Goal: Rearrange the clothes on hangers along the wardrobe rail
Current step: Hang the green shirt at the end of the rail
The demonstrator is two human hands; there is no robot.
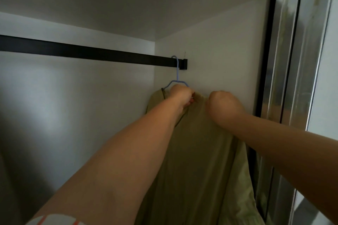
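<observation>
Head view: the olive garment hangs on a blue hanger hooked at the far right end of the black rail, against the side wall. The left hand pinches its collar, likely steadying it; the right hand grips the shoulder fabric.
</observation>
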